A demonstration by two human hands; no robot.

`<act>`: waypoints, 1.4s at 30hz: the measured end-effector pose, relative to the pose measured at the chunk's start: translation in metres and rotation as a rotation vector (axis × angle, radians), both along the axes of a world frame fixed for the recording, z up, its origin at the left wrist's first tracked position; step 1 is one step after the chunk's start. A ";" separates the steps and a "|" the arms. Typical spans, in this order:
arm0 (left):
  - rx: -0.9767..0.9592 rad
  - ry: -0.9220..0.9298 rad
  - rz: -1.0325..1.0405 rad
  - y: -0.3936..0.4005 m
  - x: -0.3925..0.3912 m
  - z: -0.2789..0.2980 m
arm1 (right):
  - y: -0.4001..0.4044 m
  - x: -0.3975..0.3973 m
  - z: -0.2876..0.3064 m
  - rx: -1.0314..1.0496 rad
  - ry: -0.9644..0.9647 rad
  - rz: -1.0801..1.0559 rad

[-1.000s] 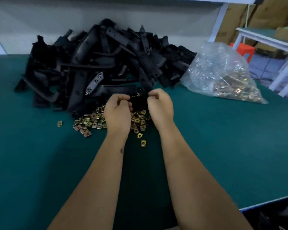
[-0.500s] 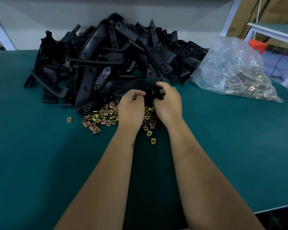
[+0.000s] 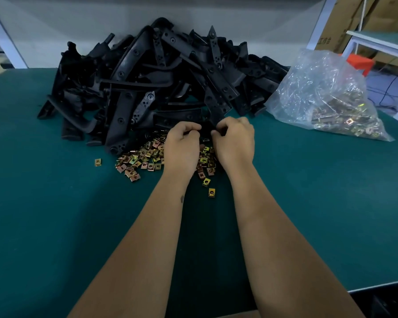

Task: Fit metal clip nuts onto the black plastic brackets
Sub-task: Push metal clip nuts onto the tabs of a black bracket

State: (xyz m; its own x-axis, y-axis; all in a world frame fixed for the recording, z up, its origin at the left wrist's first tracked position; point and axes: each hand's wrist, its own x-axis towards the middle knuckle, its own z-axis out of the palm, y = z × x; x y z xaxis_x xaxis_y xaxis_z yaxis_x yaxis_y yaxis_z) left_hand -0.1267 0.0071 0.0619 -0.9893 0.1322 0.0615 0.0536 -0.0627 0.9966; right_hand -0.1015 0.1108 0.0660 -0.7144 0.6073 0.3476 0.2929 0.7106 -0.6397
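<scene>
Black plastic brackets are lying heaped at upper centre of the frame on the green table. Loose clip nuts are sitting just below the heap, partly hidden by the hands. Left hand and right hand are curling fingers round one small black bracket between them; mostly hidden, clip nut on it not discernible. Clear bag at right is holding more nuts. Cardboard box at upper right is showing blurred, unreadable print.
</scene>
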 end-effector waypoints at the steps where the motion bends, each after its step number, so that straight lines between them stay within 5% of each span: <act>1: -0.011 0.005 -0.004 0.000 0.000 -0.001 | 0.001 0.000 0.002 -0.051 0.046 -0.008; 8: -0.023 0.023 -0.019 0.000 0.000 -0.001 | 0.012 -0.004 0.002 -0.253 -0.090 0.053; 14: 0.059 -0.027 -0.008 -0.001 0.003 0.005 | 0.014 -0.001 0.003 -0.408 0.202 0.019; 19: 0.285 -0.032 0.018 -0.006 0.005 0.017 | 0.007 0.008 0.017 -0.325 0.606 -0.009; 24: 0.501 -0.236 -0.261 -0.010 0.008 0.023 | -0.008 0.013 0.022 -0.239 0.755 0.114; 31: 0.796 -0.345 -0.058 -0.019 -0.007 0.022 | -0.020 0.007 0.011 -0.063 0.504 0.290; 37: 0.852 -0.380 -0.014 -0.026 -0.015 0.017 | -0.002 0.000 -0.004 0.049 -0.166 0.186; 42: 0.883 -0.395 -0.040 -0.028 -0.017 0.015 | -0.003 -0.001 -0.001 0.023 -0.193 0.200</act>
